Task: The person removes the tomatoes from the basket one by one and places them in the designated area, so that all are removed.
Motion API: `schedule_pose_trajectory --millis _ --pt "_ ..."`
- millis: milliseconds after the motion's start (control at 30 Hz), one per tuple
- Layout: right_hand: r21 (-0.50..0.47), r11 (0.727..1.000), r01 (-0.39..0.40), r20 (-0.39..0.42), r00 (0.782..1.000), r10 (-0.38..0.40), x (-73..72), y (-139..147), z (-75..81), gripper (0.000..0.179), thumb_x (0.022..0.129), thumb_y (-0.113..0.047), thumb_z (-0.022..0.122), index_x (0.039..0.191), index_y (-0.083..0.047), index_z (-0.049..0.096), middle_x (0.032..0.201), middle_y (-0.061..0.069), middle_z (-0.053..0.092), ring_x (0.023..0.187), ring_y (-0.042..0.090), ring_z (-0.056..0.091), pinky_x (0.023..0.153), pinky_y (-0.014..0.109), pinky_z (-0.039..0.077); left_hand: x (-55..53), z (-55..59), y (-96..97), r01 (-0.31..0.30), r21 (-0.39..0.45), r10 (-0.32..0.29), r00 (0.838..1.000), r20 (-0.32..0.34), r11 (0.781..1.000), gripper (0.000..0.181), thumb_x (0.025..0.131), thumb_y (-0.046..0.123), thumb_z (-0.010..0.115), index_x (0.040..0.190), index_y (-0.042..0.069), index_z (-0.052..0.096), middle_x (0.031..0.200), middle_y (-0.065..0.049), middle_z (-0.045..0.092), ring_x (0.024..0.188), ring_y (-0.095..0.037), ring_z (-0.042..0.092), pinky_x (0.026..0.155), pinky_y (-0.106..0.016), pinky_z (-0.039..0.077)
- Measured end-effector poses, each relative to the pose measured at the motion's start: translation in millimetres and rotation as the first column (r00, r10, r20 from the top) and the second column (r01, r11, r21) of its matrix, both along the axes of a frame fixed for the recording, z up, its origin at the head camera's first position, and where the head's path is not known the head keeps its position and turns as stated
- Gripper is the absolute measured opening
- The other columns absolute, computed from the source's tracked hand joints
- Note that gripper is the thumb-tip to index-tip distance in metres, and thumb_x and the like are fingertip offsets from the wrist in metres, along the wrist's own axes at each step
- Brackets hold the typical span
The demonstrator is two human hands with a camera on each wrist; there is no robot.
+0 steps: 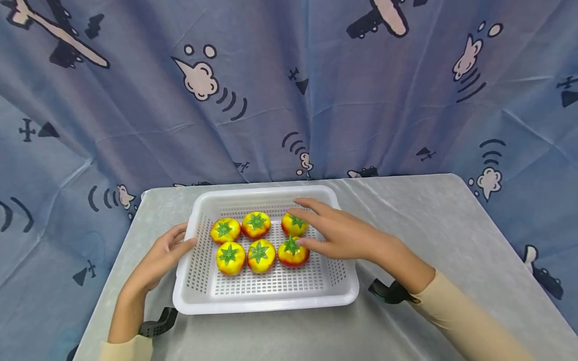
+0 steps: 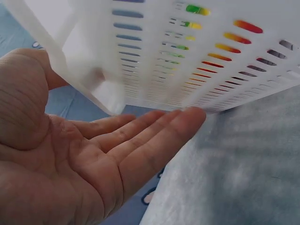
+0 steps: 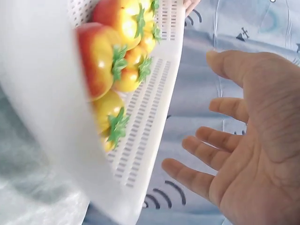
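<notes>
A white plastic basket with slotted walls holds several glossy yellow-red tomatoes with green star-shaped tops, in two rows of three. My left hand holds the basket at its left end, thumb over the rim; in the left wrist view its fingers stretch along the outside. Over the right end hovers my right hand, fingers spread and nothing held, partly covering the two rightmost tomatoes. From the right wrist, that hand shows an empty palm beside the basket wall.
The basket rests on a table with a grey cloth. Behind the table hangs a blue curtain printed with planes and clouds. Black straps sit at both wrists, below beige sleeves.
</notes>
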State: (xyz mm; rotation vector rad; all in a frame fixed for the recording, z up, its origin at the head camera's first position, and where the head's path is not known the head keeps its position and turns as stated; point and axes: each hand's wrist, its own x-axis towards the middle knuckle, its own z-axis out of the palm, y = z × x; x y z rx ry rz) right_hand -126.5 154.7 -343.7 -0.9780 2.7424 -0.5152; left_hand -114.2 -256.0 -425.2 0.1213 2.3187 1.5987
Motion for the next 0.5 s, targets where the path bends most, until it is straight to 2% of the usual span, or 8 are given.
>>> schedule_pose_trajectory --millis 133,233,500 --pt "0.03 0.999 -0.042 0.036 0.999 0.041 -5.0 -13 1.6 0.065 0.097 -0.048 0.063 0.155 -0.03 0.04 0.164 0.006 0.034 0.145 0.029 0.045 0.114 0.051 0.046 -2.5 -5.1 -1.6 0.018 0.064 -0.02 0.999 0.038 0.998 0.064 0.106 0.032 0.052 0.157 0.006 0.025 0.148 -0.032 0.045 0.103 -0.024 0.073 0.08 -0.044 0.064" --pt "0.051 0.996 -0.078 0.064 0.995 0.074 -8.4 -21 -0.8 0.064 0.096 -0.046 0.065 0.153 -0.027 0.044 0.161 0.006 0.039 0.143 0.027 0.047 0.115 0.049 0.046 -3.6 -8.0 -2.5 0.036 0.104 -0.042 0.997 0.059 0.994 0.064 0.106 0.031 0.05 0.158 0.004 0.022 0.146 -0.034 0.045 0.103 -0.024 0.073 0.081 -0.046 0.064" --pt "0.113 0.982 -0.155 0.098 0.985 0.144 -13.2 -33 -4.0 0.052 0.092 -0.036 0.073 0.14 -0.02 0.06 0.141 0.005 0.056 0.12 0.02 0.059 0.108 0.039 0.053 -1.8 -8.1 -2.5 0.056 0.15 -0.071 0.993 0.096 0.987 0.068 0.107 0.033 0.047 0.16 0.004 0.015 0.151 -0.036 0.039 0.113 -0.03 0.069 0.085 -0.048 0.063"
